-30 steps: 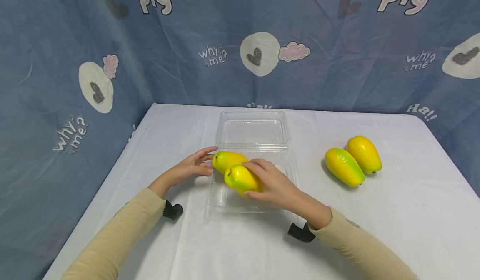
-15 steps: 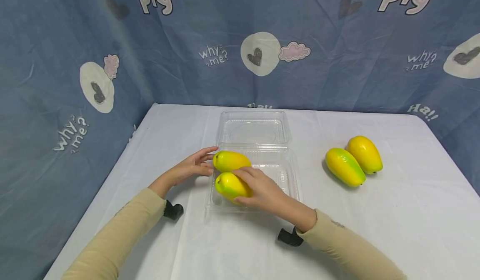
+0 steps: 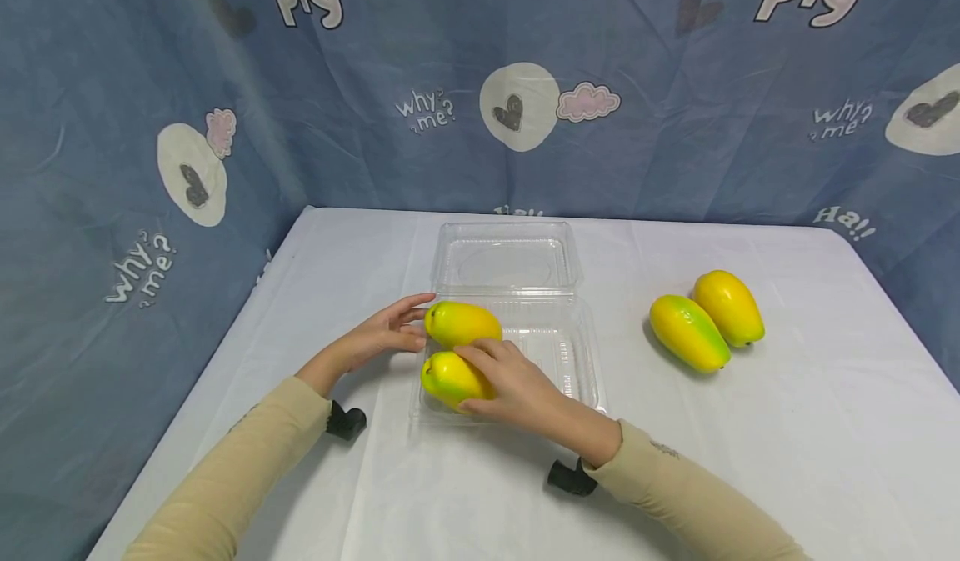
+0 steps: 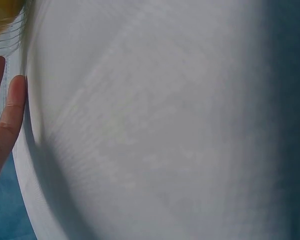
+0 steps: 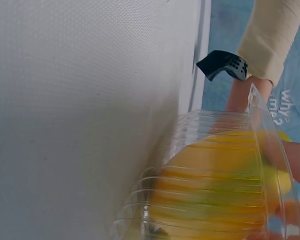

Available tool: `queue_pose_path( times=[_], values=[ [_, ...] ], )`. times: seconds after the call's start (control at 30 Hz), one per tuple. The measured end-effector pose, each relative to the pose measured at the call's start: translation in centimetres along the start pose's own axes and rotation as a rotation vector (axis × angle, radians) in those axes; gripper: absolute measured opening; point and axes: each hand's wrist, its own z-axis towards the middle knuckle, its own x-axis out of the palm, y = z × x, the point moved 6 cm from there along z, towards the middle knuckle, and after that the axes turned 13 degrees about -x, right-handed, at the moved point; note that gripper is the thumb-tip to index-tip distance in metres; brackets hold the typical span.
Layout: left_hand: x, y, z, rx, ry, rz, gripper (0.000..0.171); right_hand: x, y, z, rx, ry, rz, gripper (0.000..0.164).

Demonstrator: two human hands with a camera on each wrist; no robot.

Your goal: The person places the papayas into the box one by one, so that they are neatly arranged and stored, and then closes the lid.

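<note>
A hinged clear plastic container (image 3: 566, 365) lies in the head view with its lid (image 3: 506, 261) folded back. In its left part, a yellow-green mango (image 3: 459, 324) rests toward the hinge. My right hand (image 3: 517, 384) grips a second mango (image 3: 452, 379) from its right side, in front of the first one and low in the container. Through the ribbed clear wall, the right wrist view shows yellow mango (image 5: 205, 195) up close. My left hand (image 3: 386, 332) stays at the container's left edge with loosely spread fingers; contact with the edge cannot be told.
Two more mangoes, one yellow-green (image 3: 688, 333) and one mostly yellow (image 3: 729, 308), lie side by side on the white-covered table (image 3: 810, 394) at right. Behind and to the left hangs a blue printed cloth (image 3: 375, 44). Black wrist-worn pieces sit below both sleeves.
My right hand has moved left and toward me with its mango, down off the other one into the container's front left. The left hand has not moved.
</note>
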Motion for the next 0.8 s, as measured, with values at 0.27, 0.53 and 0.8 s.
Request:
queue_pose_path(
  times=[0.27,0.53,0.8],
  values=[
    [0.04,-0.05,-0.05,0.004,0.007,-0.004,0.074,-0.07,0.14,0.12,-0.011,-0.014,-0.015,0.059],
    [-0.01,-0.1,0.01,0.01,0.006,0.006,0.074,-0.02,0.21,0.19,-0.03,-0.025,-0.036,0.056],
    [0.01,-0.01,0.08,0.013,0.009,-0.001,0.075,-0.11,0.26,0.03,-0.014,-0.025,-0.02,0.055]
  ],
)
